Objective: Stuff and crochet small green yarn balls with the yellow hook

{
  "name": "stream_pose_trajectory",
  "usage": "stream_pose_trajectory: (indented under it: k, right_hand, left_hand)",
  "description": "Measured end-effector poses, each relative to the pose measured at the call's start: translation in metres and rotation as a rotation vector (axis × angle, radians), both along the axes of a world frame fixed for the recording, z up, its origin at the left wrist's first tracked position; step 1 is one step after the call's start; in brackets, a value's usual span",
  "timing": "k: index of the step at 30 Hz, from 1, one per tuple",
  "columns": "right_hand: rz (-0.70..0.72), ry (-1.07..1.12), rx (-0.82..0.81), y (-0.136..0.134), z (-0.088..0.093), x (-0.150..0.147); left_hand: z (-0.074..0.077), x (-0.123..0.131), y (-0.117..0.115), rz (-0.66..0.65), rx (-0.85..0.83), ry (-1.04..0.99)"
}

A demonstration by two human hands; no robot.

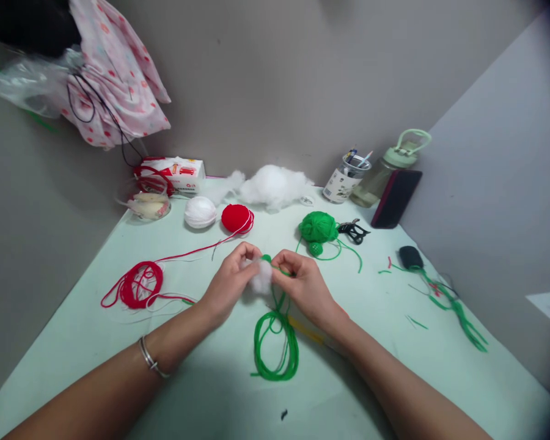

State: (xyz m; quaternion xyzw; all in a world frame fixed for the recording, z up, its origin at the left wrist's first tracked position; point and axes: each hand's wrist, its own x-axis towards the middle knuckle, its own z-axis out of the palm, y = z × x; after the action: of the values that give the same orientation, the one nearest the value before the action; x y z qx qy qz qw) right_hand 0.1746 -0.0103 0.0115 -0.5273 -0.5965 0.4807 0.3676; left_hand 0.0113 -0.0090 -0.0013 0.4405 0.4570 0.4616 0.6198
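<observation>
Meeting grey walls [256, 91], the table [357, 293] (mint) holds green yarn [318, 226].

A fluffy white stuffing tuft [261, 281] and a small rounded green piece [266, 258] show between the left hand [231, 278] and the right hand [306, 284]. Below them, a looped yarn coil [294, 353] is green. Beyond the left hand: a white yarn ball [200, 212], a red yarn ball [236, 219] and pink fabric cloth [119, 79] spotted red.

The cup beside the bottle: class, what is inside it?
Upper ends of pen-like items stick out of the cup; their lower ends, and anything deeper inside, are covered.
</observation>
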Motion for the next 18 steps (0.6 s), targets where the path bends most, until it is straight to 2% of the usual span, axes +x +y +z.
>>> stream_pose_trajectory:
  k: [5,9,13,18]
  right_hand:
    - [-0.061,-0.047,0.059,0.004,0.002,0.005]
    - [0.022,-0.091,0.048,0.003,0.004,0.009]
    - [0.144,-0.008,-0.039,-0.002,0.009,0.008]
    - [0.140,0.073,-0.073,-0.012,0.014,-0.003]
  left_hand:
    - [0.005,-0.005,0.000,-0.108,-0.013,-0.010]
    - [0.000,-0.008,0.005,-0.127,-0.008,0.026]
    - [-0.003,-0.009,0.007,-0.076,0.020,0.091]
    - [-0.001,-0.004,0.003,0.094,0.146,0.184]
